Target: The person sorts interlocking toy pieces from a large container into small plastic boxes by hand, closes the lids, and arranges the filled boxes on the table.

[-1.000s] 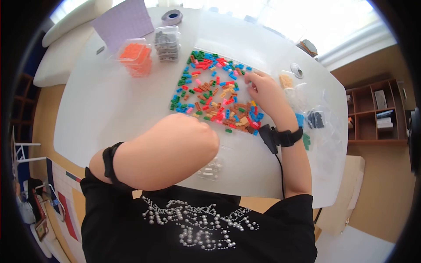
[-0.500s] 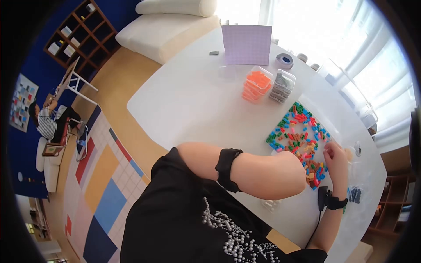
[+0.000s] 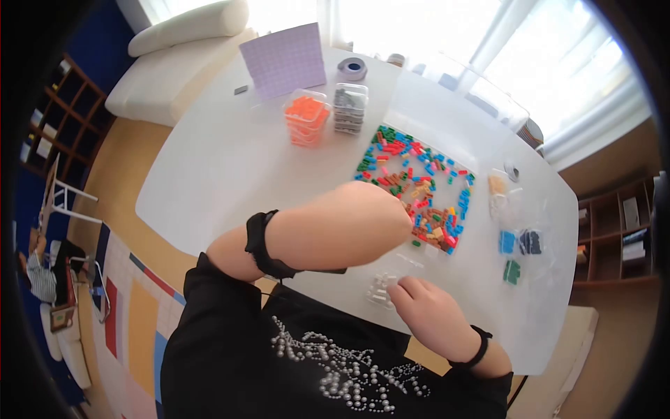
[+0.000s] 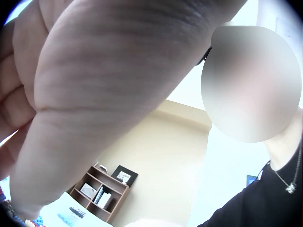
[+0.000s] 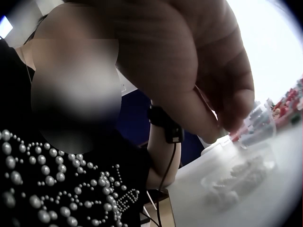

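My left hand [image 3: 342, 223] is stretched over the near edge of a board [image 3: 445, 188] of colourful toy bricks [image 3: 440, 220]; its back hides the fingertips in the head view. In the left wrist view its thumb [image 4: 61, 156] points down towards bricks at the lower left corner, and I cannot tell whether it holds one. Near the table's front edge, my right hand [image 3: 427, 307] is beside a clear box of white bricks [image 3: 380, 290]. In the right wrist view, its loosely bent fingers and thumb hang over that box, with no brick visible between them.
Clear boxes of orange bricks [image 3: 306, 119] and grey bricks [image 3: 349, 108] stand behind the board, near a tape roll [image 3: 352, 68] and a purple sheet [image 3: 285, 61]. To the right lie blue bricks [image 3: 507, 241], dark bricks [image 3: 530, 242] and green bricks [image 3: 511, 272].
My right hand has left the board's right side and come back towards me to the box of white bricks. My left hand stays over the board's near edge. The head view swung left, then partly back.
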The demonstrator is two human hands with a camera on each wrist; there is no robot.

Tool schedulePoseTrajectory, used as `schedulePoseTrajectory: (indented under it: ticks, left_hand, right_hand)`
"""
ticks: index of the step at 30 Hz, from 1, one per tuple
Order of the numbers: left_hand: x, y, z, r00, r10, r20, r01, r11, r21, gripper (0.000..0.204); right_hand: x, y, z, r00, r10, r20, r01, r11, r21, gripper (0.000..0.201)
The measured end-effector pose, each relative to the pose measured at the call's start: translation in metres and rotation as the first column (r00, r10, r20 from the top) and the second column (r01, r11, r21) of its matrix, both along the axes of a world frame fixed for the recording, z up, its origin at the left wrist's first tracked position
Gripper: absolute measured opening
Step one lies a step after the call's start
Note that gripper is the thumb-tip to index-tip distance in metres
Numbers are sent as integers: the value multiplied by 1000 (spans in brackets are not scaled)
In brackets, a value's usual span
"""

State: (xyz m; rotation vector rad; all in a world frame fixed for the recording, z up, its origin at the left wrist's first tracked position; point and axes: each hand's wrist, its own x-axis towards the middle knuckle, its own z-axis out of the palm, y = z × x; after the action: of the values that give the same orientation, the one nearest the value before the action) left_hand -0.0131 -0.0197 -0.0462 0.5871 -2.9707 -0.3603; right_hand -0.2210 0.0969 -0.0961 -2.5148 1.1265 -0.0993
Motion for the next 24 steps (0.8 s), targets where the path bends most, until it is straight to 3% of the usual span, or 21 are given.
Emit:
schedulePoseTrajectory:
  ticks: [1,2,4,5,6,8,10,12,13,15,16,18,20,24]
  left_hand:
    - [2,-6,-17,983,-15,-184,10,1000,-28,13]
    - [-3,-9,-15,983,-39,-180,33,999,-32,13]
    - [-14,-18,-8,987,158,19,-157,986,-55,15]
    - [-21,-26,-4,950,272,151,-274,962,-7,14]
    - [-25,-39,-6,956,244,162,-245,969,-19,14]
    - [-33,-66,-22,964,232,-134,-237,971,-25,14]
    - [-49,-87,-23,957,264,-116,-269,963,-25,14]
    - [-62,-105,-27,951,297,-91,-302,952,-42,15]
    - [-69,-115,-32,950,302,-76,-306,950,-57,14]
    - [-83,-133,-43,951,308,-27,-309,949,-62,15]
    - [-89,-138,-53,959,283,-16,-283,956,-74,15]
    - [-99,-148,-68,964,265,-26,-266,960,-87,12]
    - [-105,-151,-77,970,241,9,-239,965,-111,13]
    - [-106,-156,-86,958,286,-21,-286,958,8,16]
  right_hand:
    - [-1,2,-7,1000,-25,3,25,1000,-2,20]
    - [-3,4,-12,999,-42,6,42,999,-1,21]
    - [-9,5,-13,997,-81,21,81,997,-11,23]
    - [-16,5,-11,985,-111,131,109,994,24,20]
    - [-23,5,-10,959,-146,242,135,989,61,17]
    - [-45,1,-15,911,-263,317,242,965,104,16]
    - [-71,-2,-20,850,-363,381,328,932,157,15]
    - [-92,-7,-26,786,-544,293,442,826,350,12]
    - [-99,-11,-30,765,-560,317,457,820,346,12]
    - [-111,-18,-38,715,-655,243,330,623,709,10]
    - [-113,-22,-40,694,-671,259,336,621,709,10]
    - [-116,-31,-42,666,-727,168,342,497,797,12]
    - [-118,-30,-45,651,-731,205,326,513,794,13]
    - [-122,-19,-52,622,-717,315,281,580,764,14]
